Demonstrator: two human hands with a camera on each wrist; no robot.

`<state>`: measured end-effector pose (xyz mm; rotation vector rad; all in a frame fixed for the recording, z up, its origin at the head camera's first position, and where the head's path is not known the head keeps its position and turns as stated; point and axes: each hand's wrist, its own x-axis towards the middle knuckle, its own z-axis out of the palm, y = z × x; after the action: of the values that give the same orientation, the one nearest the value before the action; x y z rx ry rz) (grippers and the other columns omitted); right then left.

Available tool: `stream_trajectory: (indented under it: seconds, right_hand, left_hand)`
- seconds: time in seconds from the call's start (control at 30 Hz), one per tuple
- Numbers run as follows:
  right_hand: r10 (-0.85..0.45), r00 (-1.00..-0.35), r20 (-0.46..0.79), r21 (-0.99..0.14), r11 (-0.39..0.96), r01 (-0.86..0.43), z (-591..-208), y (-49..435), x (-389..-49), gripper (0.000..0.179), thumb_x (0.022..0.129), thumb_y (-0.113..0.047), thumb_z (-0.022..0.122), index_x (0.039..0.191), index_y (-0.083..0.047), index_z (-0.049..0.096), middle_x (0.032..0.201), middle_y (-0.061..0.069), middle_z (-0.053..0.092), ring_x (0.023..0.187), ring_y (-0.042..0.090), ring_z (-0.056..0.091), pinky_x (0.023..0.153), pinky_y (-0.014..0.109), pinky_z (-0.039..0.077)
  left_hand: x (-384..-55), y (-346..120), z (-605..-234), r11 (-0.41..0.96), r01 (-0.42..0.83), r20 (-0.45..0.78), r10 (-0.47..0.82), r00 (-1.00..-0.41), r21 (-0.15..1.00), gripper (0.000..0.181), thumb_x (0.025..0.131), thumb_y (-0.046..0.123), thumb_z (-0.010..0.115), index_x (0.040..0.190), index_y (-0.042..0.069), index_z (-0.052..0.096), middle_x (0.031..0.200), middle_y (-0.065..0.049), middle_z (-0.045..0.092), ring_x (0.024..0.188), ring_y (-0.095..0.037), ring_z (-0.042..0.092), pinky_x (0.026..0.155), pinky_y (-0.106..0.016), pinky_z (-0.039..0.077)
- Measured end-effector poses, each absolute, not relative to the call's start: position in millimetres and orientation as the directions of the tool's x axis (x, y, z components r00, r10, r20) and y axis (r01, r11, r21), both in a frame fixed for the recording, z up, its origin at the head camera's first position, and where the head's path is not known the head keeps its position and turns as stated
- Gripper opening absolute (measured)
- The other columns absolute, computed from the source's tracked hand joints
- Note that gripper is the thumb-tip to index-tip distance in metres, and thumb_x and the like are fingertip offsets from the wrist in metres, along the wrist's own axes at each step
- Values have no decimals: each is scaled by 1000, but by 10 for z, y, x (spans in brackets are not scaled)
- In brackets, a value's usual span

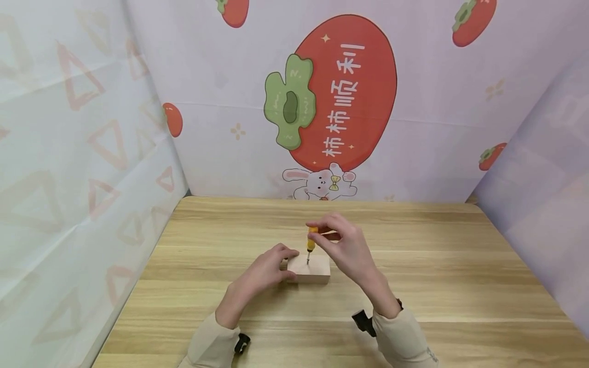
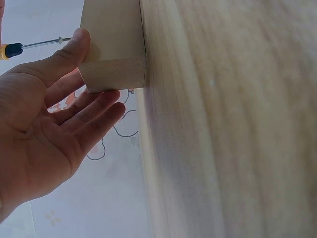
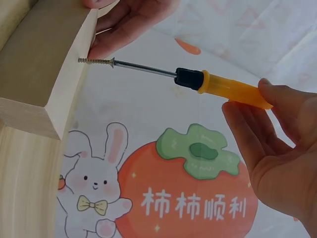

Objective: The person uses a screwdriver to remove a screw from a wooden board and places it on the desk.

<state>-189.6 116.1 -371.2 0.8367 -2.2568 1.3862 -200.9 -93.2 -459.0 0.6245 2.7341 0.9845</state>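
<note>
On the light-brown wooden table [image 1: 437, 266], a pale oblong wooden block [image 1: 313, 271] is gripped by the left hand [image 1: 268, 267]; on a thin metal screw [image 3: 99, 61], a yellow-and-black screwdriver [image 3: 190, 78] is pinched by the right hand [image 1: 344, 244].

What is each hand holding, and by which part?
The right hand pinches the screwdriver near the end of its yellow handle; the left hand holds the wooden block at its left end.

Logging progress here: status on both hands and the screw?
Left hand gripping wooden block; right hand pinching yellow-handled screwdriver; screw tip at block's top, thread exposed; no obstruction visible.
</note>
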Motion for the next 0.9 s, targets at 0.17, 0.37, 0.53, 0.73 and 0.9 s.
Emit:
stream_trajectory:
  seconds: [0.17,0.37,0.53,0.73,0.9]
  right_hand:
    - [-325,-777,539,-709,323,-627,-3702,1188,-1888,27,88,1,72,113,-7,72,106,7,75,91,16,72,78,27,59]
    - [-355,-761,544,-684,337,-647,-3707,1185,-1883,26,84,-3,78,109,-12,72,104,1,70,90,15,67,76,34,60]
    - [-294,-752,590,-641,396,-658,-3734,1166,-1891,23,81,-7,81,103,-11,74,92,0,64,76,11,59,67,29,60]
    - [-310,-740,597,-632,388,-671,-3716,1182,-1883,26,83,1,76,106,-11,75,92,-1,64,82,10,63,69,29,60]
    - [-347,-705,619,-599,373,-709,-3723,1195,-1888,29,84,5,73,109,-10,75,93,1,66,84,12,66,70,30,60]
  left_hand:
    - [-2007,-927,-4581,690,337,-7,444,-896,640,55,84,28,80,132,8,63,122,-7,61,108,-22,60,94,-43,50]
    - [-2006,-929,-4566,694,332,-13,441,-898,639,53,85,27,79,132,8,63,121,-7,61,106,-21,60,93,-43,50]
    - [-2002,-927,-4570,690,330,-13,442,-897,645,53,85,26,79,132,8,63,121,-7,61,108,-22,60,93,-43,50]
    - [-2001,-926,-4576,690,328,-12,439,-898,645,54,84,28,80,132,9,64,121,-6,62,108,-21,60,94,-42,50]
    - [-2006,-933,-4587,689,327,-8,435,-900,646,54,84,28,80,132,9,64,121,-6,62,109,-21,60,95,-43,49]
